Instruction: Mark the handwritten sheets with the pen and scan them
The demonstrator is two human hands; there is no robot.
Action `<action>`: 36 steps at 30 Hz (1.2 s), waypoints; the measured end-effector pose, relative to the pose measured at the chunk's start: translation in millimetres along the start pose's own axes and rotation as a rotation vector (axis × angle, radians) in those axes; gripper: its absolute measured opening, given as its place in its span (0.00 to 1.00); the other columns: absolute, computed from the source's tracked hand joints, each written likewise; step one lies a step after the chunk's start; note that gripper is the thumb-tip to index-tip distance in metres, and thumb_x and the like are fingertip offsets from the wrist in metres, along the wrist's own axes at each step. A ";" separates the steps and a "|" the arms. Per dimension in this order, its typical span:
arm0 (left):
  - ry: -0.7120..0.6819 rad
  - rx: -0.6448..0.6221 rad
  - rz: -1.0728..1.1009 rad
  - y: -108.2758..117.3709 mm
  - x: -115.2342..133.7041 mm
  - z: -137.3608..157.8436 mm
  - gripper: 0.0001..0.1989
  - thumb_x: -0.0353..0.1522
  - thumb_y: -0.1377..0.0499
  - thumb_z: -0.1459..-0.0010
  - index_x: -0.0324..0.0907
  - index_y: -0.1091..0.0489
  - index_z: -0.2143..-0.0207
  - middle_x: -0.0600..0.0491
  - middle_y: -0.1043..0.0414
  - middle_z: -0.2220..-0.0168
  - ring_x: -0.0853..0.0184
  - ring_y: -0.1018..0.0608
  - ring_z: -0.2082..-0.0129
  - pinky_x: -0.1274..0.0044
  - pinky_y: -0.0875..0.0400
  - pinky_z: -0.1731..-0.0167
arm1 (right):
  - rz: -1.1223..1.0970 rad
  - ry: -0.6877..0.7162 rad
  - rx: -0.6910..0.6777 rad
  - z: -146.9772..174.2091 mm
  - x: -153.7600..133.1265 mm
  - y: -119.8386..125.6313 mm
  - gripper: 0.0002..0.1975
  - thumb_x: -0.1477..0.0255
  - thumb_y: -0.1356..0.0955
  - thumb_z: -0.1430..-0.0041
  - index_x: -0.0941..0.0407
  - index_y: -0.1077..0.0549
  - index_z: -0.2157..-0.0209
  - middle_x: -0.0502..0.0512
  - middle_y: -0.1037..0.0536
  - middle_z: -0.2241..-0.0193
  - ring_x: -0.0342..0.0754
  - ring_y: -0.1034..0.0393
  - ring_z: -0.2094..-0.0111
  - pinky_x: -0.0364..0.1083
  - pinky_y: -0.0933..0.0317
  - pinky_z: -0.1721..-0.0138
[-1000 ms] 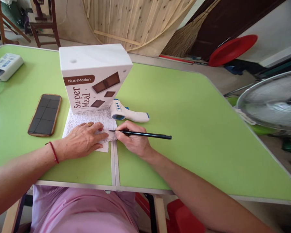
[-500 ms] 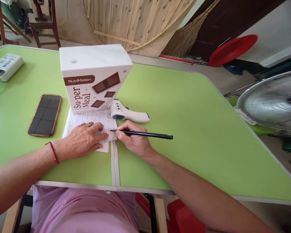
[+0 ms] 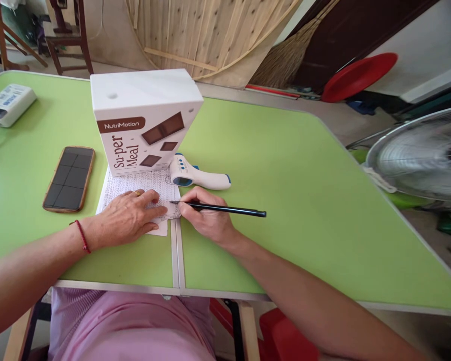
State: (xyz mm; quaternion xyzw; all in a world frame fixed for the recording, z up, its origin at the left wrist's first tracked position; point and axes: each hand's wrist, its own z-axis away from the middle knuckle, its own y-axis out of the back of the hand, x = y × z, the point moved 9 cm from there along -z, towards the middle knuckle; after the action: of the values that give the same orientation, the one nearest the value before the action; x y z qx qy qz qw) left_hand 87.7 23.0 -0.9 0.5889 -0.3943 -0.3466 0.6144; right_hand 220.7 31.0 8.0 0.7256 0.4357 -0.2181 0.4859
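A black pen (image 3: 233, 209) is pinched in my right hand (image 3: 207, 215), its tip at the paper and its back end pointing right. My left hand (image 3: 130, 215) lies flat with fingers apart on the sheet of paper (image 3: 122, 184), which is covered in dense handwriting or print. Behind my hands, a white NutriMotion box (image 3: 143, 125) stands upright on the paper's far part. An infrared thermometer (image 3: 199, 176), white and blue, lies against the box's right lower corner, just beyond my right hand. Part of the paper is hidden under my left hand and the box.
A phone (image 3: 69, 179) lies left of the paper on the green folding table (image 3: 304, 200). At the far left sits a white power bank (image 3: 10, 104) with a cable. An electric fan (image 3: 421, 155) stands past the right edge, and a red basin (image 3: 361, 77) is behind.
The pen's back end has shifted very slightly left, as has the whole view. Both hands keep their places on the paper.
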 end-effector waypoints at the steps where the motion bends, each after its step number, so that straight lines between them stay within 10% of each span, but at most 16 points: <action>1: -0.001 0.000 0.002 -0.3 0.0 0.0 0.16 0.36 0.45 0.32 0.45 0.32 0.43 0.44 0.33 0.48 0.60 0.24 0.61 0.65 0.25 0.58 | -0.010 0.003 0.001 0.2 0.0 0.0 0.07 0.75 0.34 0.47 0.53 0.33 0.77 0.45 0.29 0.83 0.39 0.40 0.83 0.40 0.46 0.81; 36: 0.000 -0.025 0.039 -0.9 -0.8 0.0 0.17 0.36 0.46 0.31 0.44 0.32 0.42 0.43 0.33 0.47 0.57 0.23 0.59 0.62 0.24 0.56 | -0.012 -0.063 0.065 1.6 6.3 7.3 0.06 0.73 0.34 0.49 0.53 0.33 0.78 0.45 0.29 0.84 0.40 0.39 0.83 0.41 0.43 0.81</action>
State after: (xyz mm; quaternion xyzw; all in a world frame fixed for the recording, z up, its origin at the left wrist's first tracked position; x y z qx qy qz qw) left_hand 87.4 23.7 -1.9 0.5734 -0.4015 -0.3393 0.6284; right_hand 230.4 31.2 6.5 0.7311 0.4172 -0.2578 0.4743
